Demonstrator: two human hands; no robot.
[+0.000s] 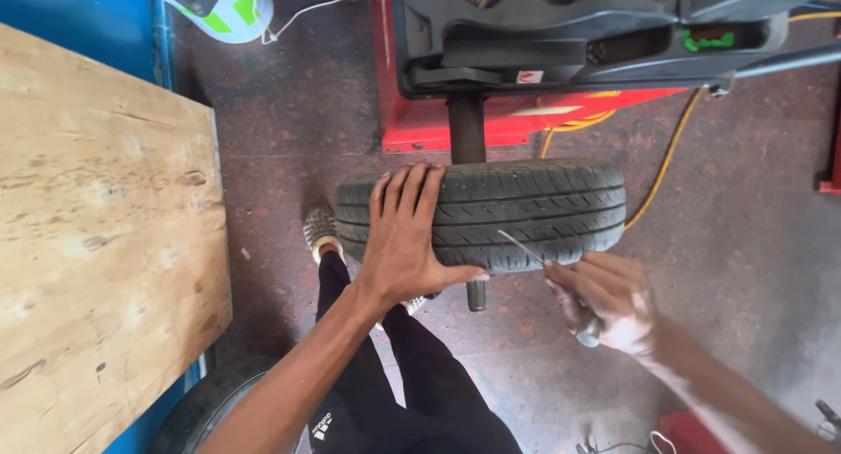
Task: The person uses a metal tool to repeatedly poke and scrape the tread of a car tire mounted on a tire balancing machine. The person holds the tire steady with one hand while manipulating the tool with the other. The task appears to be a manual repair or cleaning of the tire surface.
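Rubber tread fills the middle of my view: the tyre [491,210] stands upright on a dark shaft [466,128] that runs back to the red and black machine [561,42] ahead of me. My left hand [405,239] lies flat on the tread at the tyre's left end, fingers spread and pointing away from me, thumb stretched out to the right along the near edge. My right hand [604,301] is closed around the handle of a thin metal tool [526,246], whose shaft slants up and left so its tip rests on the tread near the lower edge, just right of my left thumb.

To my left a plywood board [105,244] covers a blue frame and takes up that whole side. A second tyre [206,410] peeks out below the board's corner, mostly hidden by my left forearm. A yellow hose [666,160] curves over the speckled floor [753,244] from behind the machine past the tyre's right end. My legs in black trousers stand under the tyre, one shoe [320,229] showing at its left.

My right hand is blurred, so the grip and the handle's end are hard to read. The machine's top is cut off, as is a white and green object [229,9] at the upper left
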